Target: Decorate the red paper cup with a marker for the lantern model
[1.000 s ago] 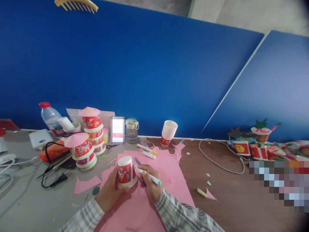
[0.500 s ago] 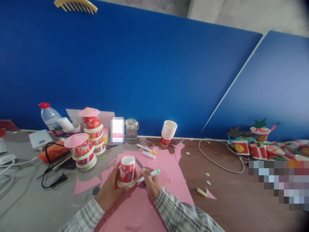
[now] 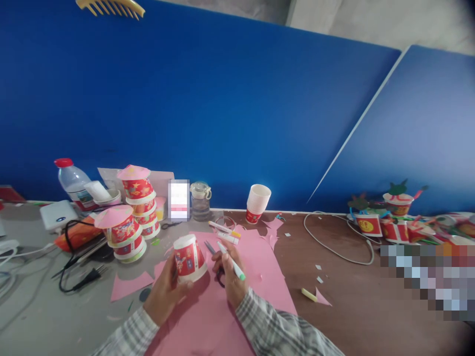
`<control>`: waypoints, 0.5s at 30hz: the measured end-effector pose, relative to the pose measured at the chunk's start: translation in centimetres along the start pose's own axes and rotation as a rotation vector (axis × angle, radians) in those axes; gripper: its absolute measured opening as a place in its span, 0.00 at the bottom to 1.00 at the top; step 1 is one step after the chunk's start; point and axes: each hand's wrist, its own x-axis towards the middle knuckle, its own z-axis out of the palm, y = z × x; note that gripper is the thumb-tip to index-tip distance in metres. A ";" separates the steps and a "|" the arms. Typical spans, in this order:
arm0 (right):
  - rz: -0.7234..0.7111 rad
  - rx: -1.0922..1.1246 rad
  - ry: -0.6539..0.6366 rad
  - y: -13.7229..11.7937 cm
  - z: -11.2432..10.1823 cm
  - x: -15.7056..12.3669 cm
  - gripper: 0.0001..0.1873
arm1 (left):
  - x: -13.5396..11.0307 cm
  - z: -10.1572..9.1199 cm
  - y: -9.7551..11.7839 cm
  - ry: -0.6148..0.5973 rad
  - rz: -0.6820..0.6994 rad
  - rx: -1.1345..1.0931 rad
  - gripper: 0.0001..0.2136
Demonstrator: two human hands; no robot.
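My left hand (image 3: 166, 291) is closed round a red and white paper cup (image 3: 189, 259), which stands upside down and tilted, its rim toward the lower right. In my right hand (image 3: 232, 279) is a white marker pen (image 3: 232, 261), green end toward my wrist and other end pointing up and away. A pair of scissors (image 3: 210, 247) shows beside and partly beneath the right fingers; whether the hand touches it I cannot tell. Both hands are above pink paper (image 3: 265, 291). Two more marker pens (image 3: 224, 230) rest on its far part.
Two paper-cup towers (image 3: 141, 198) with pink cone tops stand at left, near a black plug cable (image 3: 83, 284) and a bottle (image 3: 76, 183). A glass jar (image 3: 201, 200) and stacked cups (image 3: 258, 202) are at the back. A white cable (image 3: 322, 247) and decorated cups (image 3: 371, 225) lie right.
The cup has tilted and shifted slightly left in my left hand. The marker has turned away from the cup's rim, its green end now swung down toward my wrist.
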 end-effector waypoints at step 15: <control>-0.181 -0.145 -0.176 -0.4 0.3 -1.1 0.17 | 0.0 0.2 0.2 -0.082 -0.031 -0.036 0.29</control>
